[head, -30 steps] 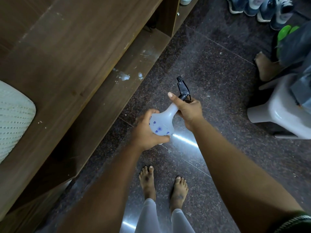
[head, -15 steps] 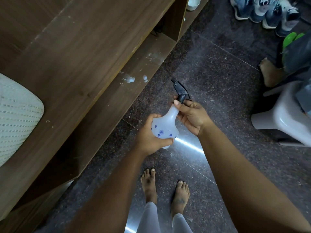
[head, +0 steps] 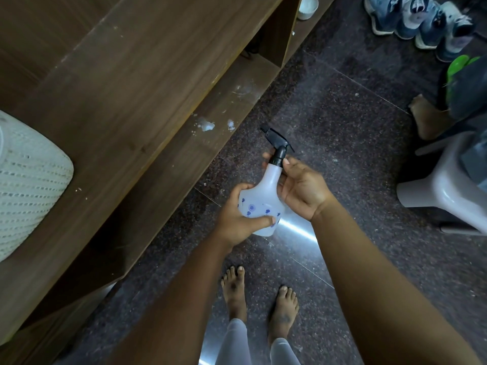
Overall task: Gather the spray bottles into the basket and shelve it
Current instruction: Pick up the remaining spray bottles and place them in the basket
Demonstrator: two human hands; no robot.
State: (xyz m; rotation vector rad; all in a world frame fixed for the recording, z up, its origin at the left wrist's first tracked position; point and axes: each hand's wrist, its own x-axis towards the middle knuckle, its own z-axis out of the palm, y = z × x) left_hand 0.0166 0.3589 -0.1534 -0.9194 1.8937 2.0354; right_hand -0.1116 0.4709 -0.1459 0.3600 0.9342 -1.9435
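Observation:
A translucent white spray bottle (head: 263,198) with small blue flower prints and a black trigger head is held above the dark floor, its nozzle pointing away from me. My left hand (head: 237,219) is wrapped around its round body. My right hand (head: 300,191) grips the slim neck just below the black cap, thumb and fingers on either side. A white woven basket (head: 29,185) sits on the top of the wooden shelf unit (head: 126,83) at the far left, only partly in view.
The shelf unit's lower board (head: 210,122) has white stains. A white bowl (head: 307,6) sits in a far compartment. Shoes (head: 419,19) line the top right. A white plastic stool (head: 448,185) and another person's foot (head: 427,117) are at right. My bare feet (head: 258,304) stand below.
The view has tilted so more of the basket shows. My right hand has shifted from the trigger head down to the bottle's neck; the left hand keeps its hold on the body.

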